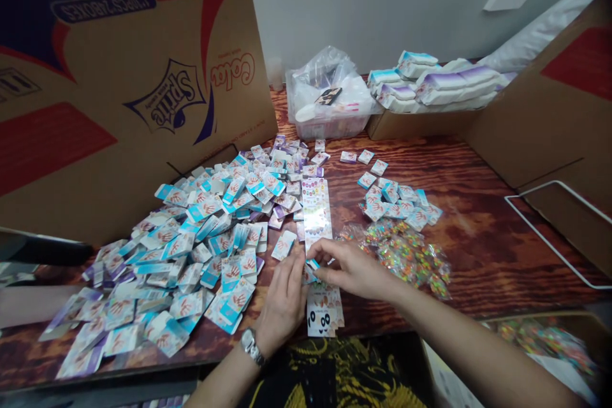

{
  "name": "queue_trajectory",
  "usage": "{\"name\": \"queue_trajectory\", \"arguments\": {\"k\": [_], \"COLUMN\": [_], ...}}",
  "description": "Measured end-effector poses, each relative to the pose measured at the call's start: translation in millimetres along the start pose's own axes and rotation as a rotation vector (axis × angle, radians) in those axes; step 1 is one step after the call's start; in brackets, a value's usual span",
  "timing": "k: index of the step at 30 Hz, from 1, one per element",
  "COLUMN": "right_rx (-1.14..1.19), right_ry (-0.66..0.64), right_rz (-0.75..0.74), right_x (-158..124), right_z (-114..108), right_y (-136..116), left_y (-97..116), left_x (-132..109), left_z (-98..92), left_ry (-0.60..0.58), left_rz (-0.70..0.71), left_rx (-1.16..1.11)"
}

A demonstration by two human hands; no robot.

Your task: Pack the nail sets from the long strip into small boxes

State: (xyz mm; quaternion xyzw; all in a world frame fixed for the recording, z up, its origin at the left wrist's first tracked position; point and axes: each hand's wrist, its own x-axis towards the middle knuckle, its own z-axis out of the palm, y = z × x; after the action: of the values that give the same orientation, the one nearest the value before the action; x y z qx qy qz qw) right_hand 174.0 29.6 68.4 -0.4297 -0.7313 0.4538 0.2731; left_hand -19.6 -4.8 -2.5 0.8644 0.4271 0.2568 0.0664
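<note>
My left hand [283, 298], with a silver watch at the wrist, has its fingers closed along the left side of a small blue-and-white card box [310, 275]. From the right, my right hand [352, 269] pinches the same box's upper end between thumb and fingers. Part of the box is hidden by my fingers. Beneath both hands runs a column of printed sticker strips [316, 210], its near end [321, 322] showing dark oval prints. A single small box [284, 245] lies just beyond my left fingertips. Clear packets of colourful candy-like pieces [411, 255] lie right of my right hand.
A large heap of small boxes [191, 248] covers the left, before a big carton [143, 76]. A smaller box group [399, 201] lies right of the strips. Behind stand a plastic tub [329, 121] and a carton of wrapped packs [425, 122]. Another person's arm [38, 306] reaches in at left.
</note>
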Motion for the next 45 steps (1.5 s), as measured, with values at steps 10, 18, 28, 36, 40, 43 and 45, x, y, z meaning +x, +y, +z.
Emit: {"name": "queue_trajectory", "arguments": {"k": [10,18,28,36,40,43,45], "right_rx": [-0.024,-0.145,-0.106,-0.135,-0.143,-0.135,-0.118], "right_ry": [-0.021,0.091,0.347,0.300,0.261,0.271,0.282], "right_rz": [0.013,0.008,0.015,-0.090,-0.144,-0.114,-0.061], "right_x": [1.1,4.7,-4.2,-6.2,-6.5,-6.7,-6.6], "right_z": [-5.8,3.8,34.3,31.5,29.3,29.9,30.8], "right_y": [-1.3,-6.7,1.4,5.7,5.0,4.3,4.2], "left_y": [-0.1,-3.5,-1.8,3.7,4.6,5.3,5.3], "left_x": [4.2,3.8,0.3,4.4,5.5,6.4,5.9], "left_z": [-2.4,-2.8,3.7,0.4,-0.6,-1.2,-0.9], "left_ry": [0.052,0.075,0.013,0.014,0.016,-0.004,-0.016], "left_rz": [0.022,0.104,0.051,-0.005,-0.006,-0.020,-0.021], "left_rx": [-0.023,0.070,0.129,0.074,0.100,0.124,0.138]}}
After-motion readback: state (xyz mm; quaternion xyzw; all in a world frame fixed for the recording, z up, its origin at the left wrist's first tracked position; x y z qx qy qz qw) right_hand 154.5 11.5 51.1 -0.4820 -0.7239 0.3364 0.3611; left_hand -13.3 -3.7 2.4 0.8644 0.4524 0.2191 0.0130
